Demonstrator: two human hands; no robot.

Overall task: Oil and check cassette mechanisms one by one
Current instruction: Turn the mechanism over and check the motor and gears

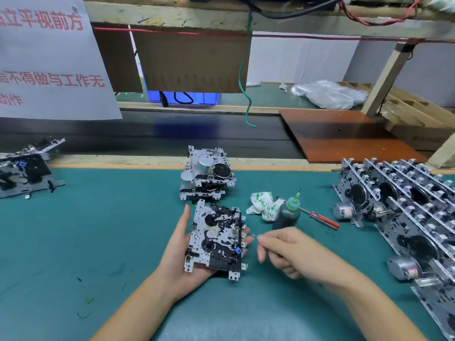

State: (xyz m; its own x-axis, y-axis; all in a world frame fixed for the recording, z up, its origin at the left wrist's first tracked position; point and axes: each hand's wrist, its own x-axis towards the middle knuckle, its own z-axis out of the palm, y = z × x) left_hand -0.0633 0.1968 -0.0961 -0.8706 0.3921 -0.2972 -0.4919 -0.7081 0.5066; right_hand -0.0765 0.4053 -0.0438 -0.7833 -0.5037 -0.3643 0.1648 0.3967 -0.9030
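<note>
One cassette mechanism in left hand, cupped from below, fingers curled round its far edge, above the green table. Right hand just right of it, pinching a thin tool, blurred, can't identify. One oil bottle, one red screwdriver. Two-stack behind; right-hand row cut off, uncountable.

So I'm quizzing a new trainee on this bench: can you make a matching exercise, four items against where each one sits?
Items:
1. grey metal cassette mechanism with blue tab
2. dark green oil bottle
3. red-handled screwdriver
4. crumpled white-and-green cloth

Places:
A. lying right of the bottle
B. in the left hand
C. left of the bottle
D. standing beyond the right hand

Pairs: 1-B, 2-D, 3-A, 4-C
</note>
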